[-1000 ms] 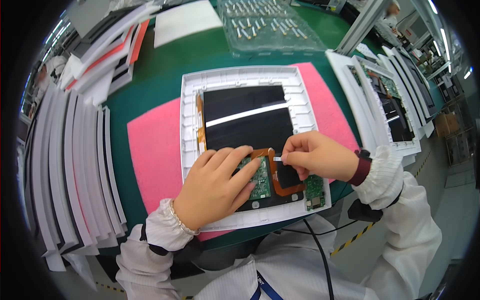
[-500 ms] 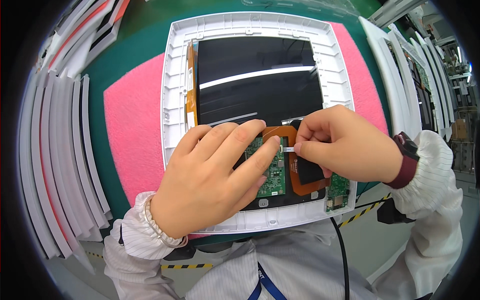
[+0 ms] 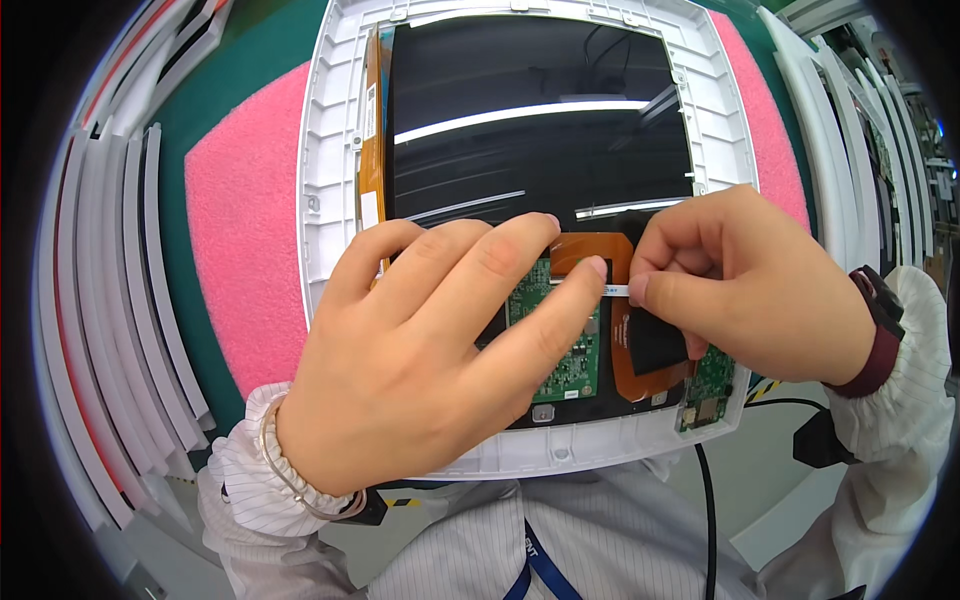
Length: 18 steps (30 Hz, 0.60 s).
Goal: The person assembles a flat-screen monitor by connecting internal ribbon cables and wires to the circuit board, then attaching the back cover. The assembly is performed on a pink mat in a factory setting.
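A white plastic housing [image 3: 727, 135] holds a glossy black panel [image 3: 540, 160]. At its near side sits a green circuit board [image 3: 578, 372], partly hidden under my left hand [image 3: 430, 335]. That hand lies with spread fingers across the board, its index fingertip at the left end of a small white flat cable [image 3: 617, 290]. Between thumb and fingers, my right hand [image 3: 745, 285] pinches the cable's other end. An orange flex circuit [image 3: 624, 345] runs around a black piece [image 3: 657, 342] below the right fingers. Whether the cable is seated in a connector is hidden.
Pink padding [image 3: 240, 210] lies under the housing on a green surface [image 3: 185, 300]. White panels [image 3: 100, 320] stand in a row at left, with more panels [image 3: 835, 130] at right. A smaller green board [image 3: 712, 388] sits at the near right corner. A black cord [image 3: 707, 510] hangs in front.
The housing appears larger and reaches higher in the picture. Both hands keep nearly the same places on the board, and the right one still pinches the flat cable.
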### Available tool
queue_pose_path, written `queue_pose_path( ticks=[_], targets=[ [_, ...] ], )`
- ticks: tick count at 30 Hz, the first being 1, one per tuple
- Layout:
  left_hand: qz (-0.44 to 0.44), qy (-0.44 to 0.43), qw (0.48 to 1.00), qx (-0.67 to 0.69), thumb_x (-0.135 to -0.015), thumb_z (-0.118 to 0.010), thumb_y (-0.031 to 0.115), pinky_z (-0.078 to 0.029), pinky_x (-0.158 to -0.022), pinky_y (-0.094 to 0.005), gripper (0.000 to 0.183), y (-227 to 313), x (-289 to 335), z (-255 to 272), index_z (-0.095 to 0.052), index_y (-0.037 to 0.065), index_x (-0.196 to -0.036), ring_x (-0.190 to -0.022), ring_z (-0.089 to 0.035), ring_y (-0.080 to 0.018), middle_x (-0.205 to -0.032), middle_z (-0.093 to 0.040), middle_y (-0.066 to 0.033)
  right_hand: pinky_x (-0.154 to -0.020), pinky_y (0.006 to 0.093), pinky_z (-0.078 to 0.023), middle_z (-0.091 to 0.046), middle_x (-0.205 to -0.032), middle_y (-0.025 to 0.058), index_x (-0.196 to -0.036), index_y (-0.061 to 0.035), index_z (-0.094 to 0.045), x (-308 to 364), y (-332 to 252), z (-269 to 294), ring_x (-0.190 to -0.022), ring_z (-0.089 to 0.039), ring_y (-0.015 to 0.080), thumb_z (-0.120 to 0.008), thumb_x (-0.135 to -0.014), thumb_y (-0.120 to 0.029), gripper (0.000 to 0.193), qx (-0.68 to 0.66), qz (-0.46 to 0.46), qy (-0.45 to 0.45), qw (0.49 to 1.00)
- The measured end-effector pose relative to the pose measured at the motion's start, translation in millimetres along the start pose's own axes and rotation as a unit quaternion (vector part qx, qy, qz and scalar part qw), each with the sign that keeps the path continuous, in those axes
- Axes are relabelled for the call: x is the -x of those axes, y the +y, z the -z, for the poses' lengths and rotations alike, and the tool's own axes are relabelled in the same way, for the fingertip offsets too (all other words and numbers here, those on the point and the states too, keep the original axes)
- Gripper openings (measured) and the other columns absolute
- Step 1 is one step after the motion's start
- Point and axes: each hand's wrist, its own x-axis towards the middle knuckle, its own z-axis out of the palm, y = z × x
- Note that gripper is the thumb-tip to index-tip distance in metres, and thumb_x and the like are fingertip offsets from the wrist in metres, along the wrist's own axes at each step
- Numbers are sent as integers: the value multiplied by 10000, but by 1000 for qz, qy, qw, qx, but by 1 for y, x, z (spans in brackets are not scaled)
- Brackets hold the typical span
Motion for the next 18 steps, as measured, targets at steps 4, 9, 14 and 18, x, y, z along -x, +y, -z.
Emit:
queue_pose_path(
  ticks=[4,9,14,18],
  targets=[
    [-6,-2,1000,-5,-593,-705,120,-396,-831,-375,612,-1,1,-1,-627,145,-1199,-967,-584,-250,-1216,-577,-108,-447,205,-401,-567,-591,-8,-792,19,-603,1,2,0,-480,-532,49,-589,-886,-92,146,-4,7,-1,1000],
    [-4,-2,1000,0,-597,-708,112,-396,-829,-375,619,0,0,0,-623,143,-1208,-968,-584,-249,-1219,-575,-109,-446,205,-400,-562,-585,-8,-790,21,-602,0,1,0,-478,-527,50,-586,-890,-90,151,-1,3,-3,1000],
    [-3,-3,1000,2,-599,-707,107,-394,-834,-376,623,0,1,1,-619,140,-1215,-972,-581,-250,-1221,-574,-109,-445,203,-400,-557,-578,-10,-790,24,-602,0,-1,1,-476,-527,50,-586,-891,-91,154,0,2,-6,1000],
    [-3,-6,1000,1,-603,-707,104,-392,-840,-377,625,0,0,0,-615,139,-1221,-975,-579,-250,-1226,-572,-107,-446,204,-401,-558,-576,-10,-792,24,-602,-1,1,1,-476,-527,49,-587,-891,-88,150,6,6,-5,1000]
  ],
)
